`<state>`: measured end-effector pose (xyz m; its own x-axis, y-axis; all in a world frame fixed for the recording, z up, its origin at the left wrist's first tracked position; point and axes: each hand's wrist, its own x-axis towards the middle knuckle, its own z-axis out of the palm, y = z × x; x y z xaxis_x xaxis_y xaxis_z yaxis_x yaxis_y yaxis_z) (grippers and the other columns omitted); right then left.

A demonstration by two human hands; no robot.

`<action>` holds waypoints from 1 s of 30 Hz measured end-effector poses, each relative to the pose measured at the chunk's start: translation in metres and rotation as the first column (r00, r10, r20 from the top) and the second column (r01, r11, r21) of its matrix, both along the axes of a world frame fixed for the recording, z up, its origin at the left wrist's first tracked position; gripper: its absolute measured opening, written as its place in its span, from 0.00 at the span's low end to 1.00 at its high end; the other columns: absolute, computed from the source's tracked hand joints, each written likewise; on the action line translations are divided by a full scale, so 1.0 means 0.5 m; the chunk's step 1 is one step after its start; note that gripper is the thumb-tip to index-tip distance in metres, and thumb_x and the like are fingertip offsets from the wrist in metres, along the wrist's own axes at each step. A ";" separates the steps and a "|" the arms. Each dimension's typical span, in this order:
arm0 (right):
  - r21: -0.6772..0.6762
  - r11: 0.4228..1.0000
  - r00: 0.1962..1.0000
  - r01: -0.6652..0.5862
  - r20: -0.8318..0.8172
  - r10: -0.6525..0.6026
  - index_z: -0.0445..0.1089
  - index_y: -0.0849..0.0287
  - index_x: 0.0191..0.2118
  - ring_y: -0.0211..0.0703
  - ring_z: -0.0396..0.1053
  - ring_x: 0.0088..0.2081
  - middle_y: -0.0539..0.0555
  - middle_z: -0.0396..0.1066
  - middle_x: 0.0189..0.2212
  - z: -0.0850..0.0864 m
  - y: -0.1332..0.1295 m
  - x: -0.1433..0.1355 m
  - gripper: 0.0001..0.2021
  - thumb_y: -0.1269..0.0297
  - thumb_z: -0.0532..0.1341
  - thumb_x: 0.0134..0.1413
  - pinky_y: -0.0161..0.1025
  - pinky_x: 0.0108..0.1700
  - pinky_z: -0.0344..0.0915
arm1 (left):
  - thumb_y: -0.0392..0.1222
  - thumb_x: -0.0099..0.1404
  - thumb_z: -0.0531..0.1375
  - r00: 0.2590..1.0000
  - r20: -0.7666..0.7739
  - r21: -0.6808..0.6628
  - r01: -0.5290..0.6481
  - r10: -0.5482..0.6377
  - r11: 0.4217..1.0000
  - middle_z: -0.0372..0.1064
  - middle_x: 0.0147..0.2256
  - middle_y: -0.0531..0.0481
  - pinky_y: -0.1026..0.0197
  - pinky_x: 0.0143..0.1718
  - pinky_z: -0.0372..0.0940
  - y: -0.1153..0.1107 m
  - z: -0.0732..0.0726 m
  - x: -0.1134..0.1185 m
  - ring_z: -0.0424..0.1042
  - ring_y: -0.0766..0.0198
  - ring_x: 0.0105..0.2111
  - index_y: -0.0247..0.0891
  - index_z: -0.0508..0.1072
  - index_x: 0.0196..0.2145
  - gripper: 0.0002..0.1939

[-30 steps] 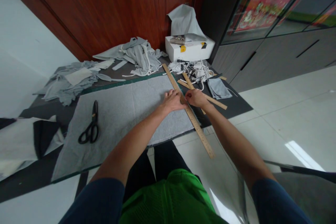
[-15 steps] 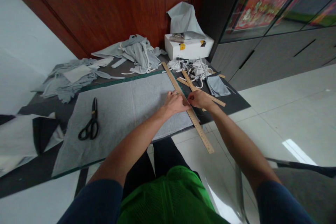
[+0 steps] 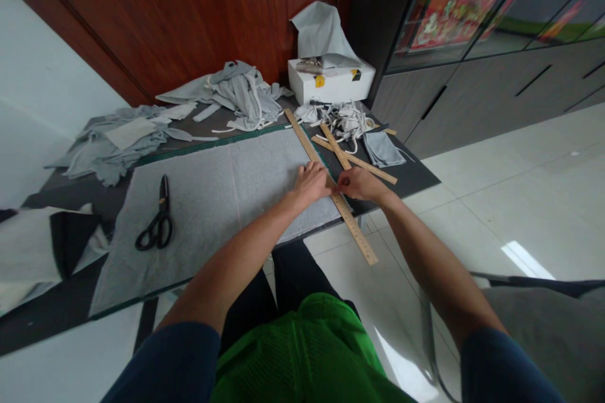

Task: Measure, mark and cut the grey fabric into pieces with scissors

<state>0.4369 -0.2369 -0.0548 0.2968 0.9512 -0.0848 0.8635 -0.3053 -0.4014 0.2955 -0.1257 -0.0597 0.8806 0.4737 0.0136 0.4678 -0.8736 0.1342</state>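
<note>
My left hand (image 3: 312, 183) lies over a long wooden ruler (image 3: 353, 227), fingers apart and pressing it down. The ruler crosses the right end of a grey cloth (image 3: 208, 192) that is spread on a green cutting mat (image 3: 189, 152). Its near end juts past the table edge. Just right of the ruler, my right hand (image 3: 362, 184) is closed in a pinch at the ruler's edge, close to the left thumb. What those fingers hold is too small to make out. Black-handled scissors (image 3: 158, 220) rest on the cloth's left part.
Beyond my right hand lie crossed wooden rulers (image 3: 336, 146), a folded grey cloth piece (image 3: 384, 149) and tangled strips (image 3: 347, 123). A white box (image 3: 326, 85) stands behind them. Grey scrap piles (image 3: 243, 94) line the back. A chair (image 3: 534, 334) is at lower right.
The view has shifted slightly, so everything sits a little further left and up. Both hands stay at the ruler, the right one still pinched beside its edge.
</note>
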 end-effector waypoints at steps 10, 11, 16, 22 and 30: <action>-0.017 1.000 1.000 -0.021 -0.011 0.021 0.81 0.59 0.35 0.40 0.75 0.33 0.53 0.81 0.31 0.012 -0.041 -0.015 0.05 0.67 0.66 0.55 0.31 0.33 0.62 | 0.64 0.62 0.63 0.999 0.015 0.013 0.039 -0.039 0.999 0.70 0.55 0.37 0.48 0.59 0.58 -0.006 -0.010 -0.017 0.64 0.44 0.59 0.37 0.78 0.51 0.30; -0.026 0.999 1.000 -0.023 -0.010 0.023 0.82 0.59 0.35 0.40 0.75 0.33 0.53 0.80 0.31 0.015 -0.044 -0.017 0.05 0.68 0.66 0.55 0.31 0.33 0.62 | 0.66 0.59 0.64 0.999 0.003 0.009 0.045 -0.045 0.999 0.69 0.55 0.36 0.48 0.59 0.58 -0.006 -0.009 -0.017 0.64 0.43 0.60 0.36 0.78 0.52 0.34; 0.015 0.999 1.000 0.028 -0.004 -0.028 0.81 0.59 0.35 0.39 0.76 0.33 0.52 0.81 0.32 0.012 -0.056 -0.029 0.06 0.70 0.64 0.55 0.31 0.32 0.62 | 0.68 0.54 0.67 0.999 -0.014 -0.007 0.046 -0.046 0.999 0.67 0.58 0.37 0.49 0.61 0.58 -0.006 -0.004 -0.017 0.62 0.44 0.61 0.37 0.76 0.54 0.39; -0.030 0.999 0.999 -0.028 -0.018 0.027 0.81 0.58 0.34 0.39 0.77 0.33 0.51 0.81 0.31 0.017 -0.098 -0.034 0.05 0.70 0.65 0.55 0.30 0.33 0.63 | 0.65 0.53 0.67 0.998 -0.056 -0.016 0.020 -0.021 1.000 0.67 0.59 0.35 0.49 0.60 0.58 -0.015 0.007 -0.010 0.62 0.43 0.61 0.34 0.77 0.54 0.38; -0.059 0.998 0.999 -0.003 -0.050 0.000 0.81 0.59 0.34 0.39 0.77 0.32 0.51 0.81 0.30 0.025 -0.121 -0.040 0.05 0.71 0.66 0.55 0.30 0.33 0.63 | 0.66 0.51 0.68 0.999 -0.041 -0.046 0.009 -0.011 0.999 0.66 0.59 0.36 0.48 0.62 0.57 -0.015 0.006 -0.007 0.61 0.41 0.61 0.35 0.77 0.54 0.40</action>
